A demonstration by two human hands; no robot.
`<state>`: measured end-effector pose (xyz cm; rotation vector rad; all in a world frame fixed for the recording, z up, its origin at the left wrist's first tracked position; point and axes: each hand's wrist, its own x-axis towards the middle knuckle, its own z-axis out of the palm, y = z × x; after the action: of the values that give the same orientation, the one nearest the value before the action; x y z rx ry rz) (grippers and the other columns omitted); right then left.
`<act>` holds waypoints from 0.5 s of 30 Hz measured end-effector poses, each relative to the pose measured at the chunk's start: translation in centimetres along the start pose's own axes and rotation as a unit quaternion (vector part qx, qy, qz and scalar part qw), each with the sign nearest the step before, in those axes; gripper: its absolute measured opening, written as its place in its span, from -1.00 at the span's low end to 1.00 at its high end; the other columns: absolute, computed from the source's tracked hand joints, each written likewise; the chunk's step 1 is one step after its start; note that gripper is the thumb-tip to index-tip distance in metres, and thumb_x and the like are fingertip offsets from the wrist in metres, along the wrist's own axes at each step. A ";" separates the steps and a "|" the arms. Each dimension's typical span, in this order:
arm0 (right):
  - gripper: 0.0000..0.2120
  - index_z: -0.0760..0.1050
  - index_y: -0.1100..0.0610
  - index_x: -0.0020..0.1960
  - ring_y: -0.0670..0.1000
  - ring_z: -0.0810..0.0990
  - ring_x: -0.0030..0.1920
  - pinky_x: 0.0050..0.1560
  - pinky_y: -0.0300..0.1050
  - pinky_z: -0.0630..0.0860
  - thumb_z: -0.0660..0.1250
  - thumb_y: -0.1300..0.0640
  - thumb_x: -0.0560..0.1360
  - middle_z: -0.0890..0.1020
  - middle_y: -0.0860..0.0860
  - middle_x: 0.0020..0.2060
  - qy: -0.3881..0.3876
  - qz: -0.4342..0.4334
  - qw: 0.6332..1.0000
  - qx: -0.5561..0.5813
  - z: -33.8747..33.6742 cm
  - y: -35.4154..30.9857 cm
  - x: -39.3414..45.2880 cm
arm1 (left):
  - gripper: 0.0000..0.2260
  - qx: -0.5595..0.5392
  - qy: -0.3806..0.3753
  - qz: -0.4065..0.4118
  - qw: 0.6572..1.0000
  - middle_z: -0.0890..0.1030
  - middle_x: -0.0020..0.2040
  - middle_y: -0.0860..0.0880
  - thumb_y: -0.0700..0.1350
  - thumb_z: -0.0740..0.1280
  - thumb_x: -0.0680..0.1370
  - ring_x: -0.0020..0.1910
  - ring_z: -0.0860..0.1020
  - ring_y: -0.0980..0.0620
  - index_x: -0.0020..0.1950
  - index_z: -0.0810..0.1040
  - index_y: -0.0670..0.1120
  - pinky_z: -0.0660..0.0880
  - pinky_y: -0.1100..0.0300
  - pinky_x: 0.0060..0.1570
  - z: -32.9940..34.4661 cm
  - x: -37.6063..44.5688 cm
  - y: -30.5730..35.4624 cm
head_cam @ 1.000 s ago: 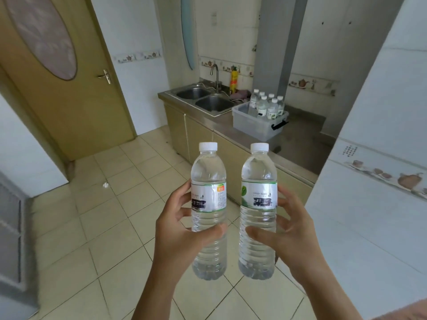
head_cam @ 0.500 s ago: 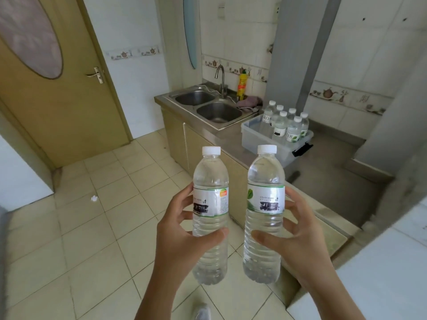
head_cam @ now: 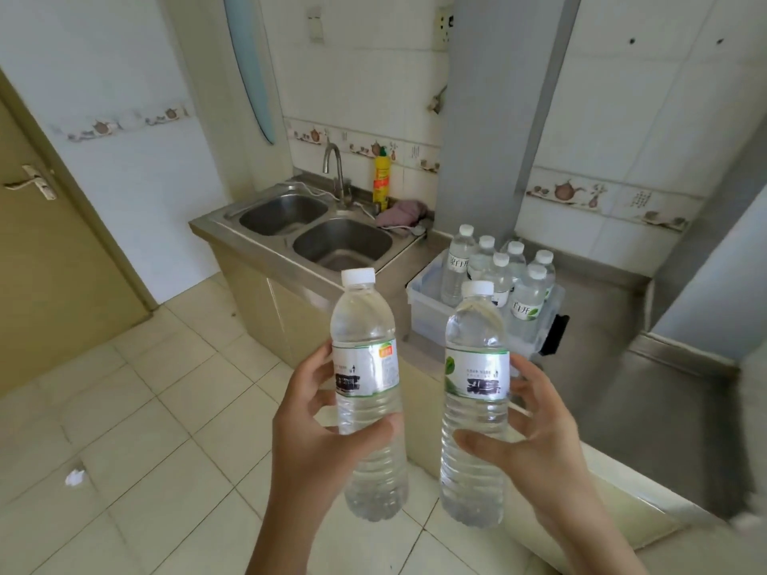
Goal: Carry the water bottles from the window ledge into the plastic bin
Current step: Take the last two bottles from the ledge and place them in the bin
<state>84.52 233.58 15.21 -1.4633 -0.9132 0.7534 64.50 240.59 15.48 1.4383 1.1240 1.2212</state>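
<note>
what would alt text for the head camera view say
Two bare hands each hold an upright water bottle: left hand, right hand. Ahead, a clear plastic bin with about six bottles sits on a steel counter beside a double sink.

A home kitchen, plainly: a double steel sink [head_cam: 315,226] with a curved tap [head_cam: 335,168] set in a steel counter [head_cam: 647,392] over beige cabinet fronts [head_cam: 265,300]. Yellow dish soap bottle [head_cam: 380,181] and a crumpled pink cloth [head_cam: 400,212] beside the basins. White wall tiles banded with a teapot-pattern border [head_cam: 581,193], pale floor tiles [head_cam: 124,429], a wooden door [head_cam: 45,263] with lever handle at left.
</note>
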 end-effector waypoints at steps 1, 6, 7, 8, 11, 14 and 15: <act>-0.16 0.46 -0.36 0.09 -0.02 0.63 0.09 0.16 0.08 0.55 0.65 0.36 0.07 0.62 -0.12 0.06 0.008 0.000 1.000 0.002 0.2 0.2 1.6 | -0.24 -0.004 -0.004 -0.003 1.000 0.63 0.08 0.30 -0.14 0.63 0.07 0.01 0.62 0.19 0.15 0.50 0.41 0.59 0.26 -0.25 0.6 1.7 -0.5; -0.13 0.39 -0.32 0.13 -0.18 0.61 0.05 0.09 -0.04 0.57 0.64 0.37 0.09 0.57 -0.12 0.10 0.022 0.005 1.000 0.009 0.5 1.5 10.3 | -0.22 -0.004 -0.017 -0.008 1.000 0.64 0.09 0.26 -0.11 0.63 0.06 -0.03 0.62 0.19 0.16 0.50 0.40 0.60 0.11 -0.12 4.7 9.8 -2.6; -0.14 0.38 -0.32 0.13 -0.23 0.59 0.04 0.07 -0.12 0.54 0.64 0.37 0.10 0.56 -0.14 0.10 0.021 0.006 1.000 0.011 0.5 1.5 12.1 | -0.22 -0.006 -0.017 -0.011 1.000 0.64 0.09 0.27 -0.11 0.64 0.05 -0.01 0.62 0.19 0.16 0.50 0.41 0.60 0.10 -0.10 5.5 11.5 -2.9; -0.14 0.37 -0.32 0.13 -0.25 0.57 0.04 0.10 -0.13 0.51 0.64 0.36 0.11 0.55 -0.17 0.10 0.020 0.006 1.000 0.010 0.6 1.7 13.9 | -0.23 -0.009 -0.016 -0.015 1.000 0.64 0.09 0.28 -0.10 0.64 0.04 0.00 0.63 0.18 0.15 0.50 0.41 0.59 0.12 -0.09 6.3 13.2 -3.2; -0.15 0.36 -0.35 0.12 -0.17 0.54 0.12 0.17 -0.04 0.50 0.65 0.32 0.11 0.54 -0.22 0.09 0.023 0.006 1.000 0.008 0.9 2.3 19.0 | -0.23 -0.007 -0.027 -0.023 0.999 0.64 0.08 0.30 -0.12 0.66 0.04 0.01 0.62 0.18 0.13 0.51 0.38 0.54 0.23 -0.11 8.9 18.3 -3.9; -0.14 0.36 -0.34 0.13 -0.12 0.58 0.10 0.05 -0.16 0.53 0.64 0.34 0.10 0.57 -0.18 0.08 0.020 0.004 1.000 0.007 1.2 2.5 23.6 | -0.22 -0.010 -0.055 -0.012 0.998 0.64 0.06 0.31 -0.27 0.68 0.12 -0.03 0.62 0.23 0.13 0.50 0.35 0.53 0.32 -0.19 11.3 22.9 -4.1; -0.14 0.37 -0.32 0.14 -0.15 0.58 0.09 0.04 -0.21 0.52 0.64 0.36 0.10 0.58 -0.17 0.08 0.021 0.000 1.000 0.004 1.3 2.6 24.9 | -0.21 -0.009 -0.064 -0.009 0.998 0.65 0.07 0.29 -0.27 0.68 0.12 -0.02 0.62 0.22 0.15 0.50 0.34 0.56 0.31 -0.19 12.2 24.3 -4.2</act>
<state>95.71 256.03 13.84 -1.4654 -0.8782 0.7234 78.55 264.17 14.16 1.4675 1.0353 1.1077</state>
